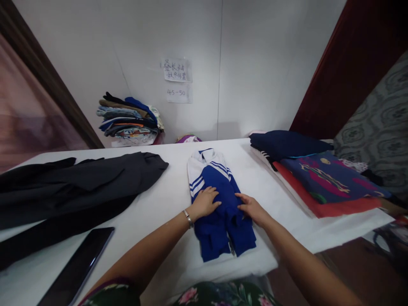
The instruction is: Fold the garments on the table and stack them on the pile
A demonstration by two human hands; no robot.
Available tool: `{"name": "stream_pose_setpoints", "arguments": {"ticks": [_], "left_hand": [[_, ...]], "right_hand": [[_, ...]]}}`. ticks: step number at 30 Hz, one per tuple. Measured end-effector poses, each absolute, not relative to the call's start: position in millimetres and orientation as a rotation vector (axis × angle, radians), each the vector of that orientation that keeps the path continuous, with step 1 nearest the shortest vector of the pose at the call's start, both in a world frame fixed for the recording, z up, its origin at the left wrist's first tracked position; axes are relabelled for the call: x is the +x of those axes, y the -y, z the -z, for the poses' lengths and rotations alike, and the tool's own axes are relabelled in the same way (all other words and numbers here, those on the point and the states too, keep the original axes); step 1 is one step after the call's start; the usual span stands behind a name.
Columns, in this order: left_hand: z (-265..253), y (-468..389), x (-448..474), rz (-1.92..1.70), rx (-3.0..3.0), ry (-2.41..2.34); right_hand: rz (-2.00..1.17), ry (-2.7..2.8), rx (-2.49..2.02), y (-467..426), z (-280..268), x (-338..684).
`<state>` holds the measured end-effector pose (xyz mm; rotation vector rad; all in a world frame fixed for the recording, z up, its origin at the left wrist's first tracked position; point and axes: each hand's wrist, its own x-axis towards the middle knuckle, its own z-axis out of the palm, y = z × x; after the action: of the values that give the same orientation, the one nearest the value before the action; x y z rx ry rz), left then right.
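Observation:
A blue and white jacket (pixel 219 182) with striped shoulders lies on the white table in front of me, its sides folded inward and its collar pointing away. Flat on its left part rests my left hand (pixel 206 201), fingers stretched out, with a bracelet on the wrist. My right hand (pixel 250 207) touches the jacket's right edge with its fingers apart. Neither hand grips the cloth visibly. Near my body, the jacket's lower end shows a zipper between two blue parts.
Dark garments (pixel 79 182) spread over the table's left side, behind a black phone (pixel 79 267). Folded clothes (pixel 328 174) are stacked at the right. Another clothing pile (pixel 130 119) stands at the back left, below handwritten paper signs (pixel 177 80) on the wall.

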<state>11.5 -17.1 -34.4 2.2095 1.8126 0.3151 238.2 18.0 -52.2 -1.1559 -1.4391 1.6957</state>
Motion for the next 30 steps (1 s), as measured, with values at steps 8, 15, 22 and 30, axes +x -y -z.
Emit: {"name": "stream_pose_setpoints", "arguments": {"ticks": [8, 15, 22, 30], "left_hand": [[39.0, 23.2, 22.2, -0.382, 2.251, -1.83], [49.3, 32.2, 14.4, -0.495, 2.174, -1.799], [37.5, 30.1, -42.3, -0.945, 1.634, -2.153], [37.1, -40.8, -93.4, -0.918, 1.169, -2.271]], "right_hand": [[-0.752, 2.068, -0.949, -7.1, 30.2, 233.9], [-0.853, 2.535, -1.113, -13.0, 57.9, 204.4], [-0.971, 2.345, -1.094, -11.5, 67.7, 210.9], [-0.95, 2.294, -1.015, -15.4, 68.6, 211.5]]}}
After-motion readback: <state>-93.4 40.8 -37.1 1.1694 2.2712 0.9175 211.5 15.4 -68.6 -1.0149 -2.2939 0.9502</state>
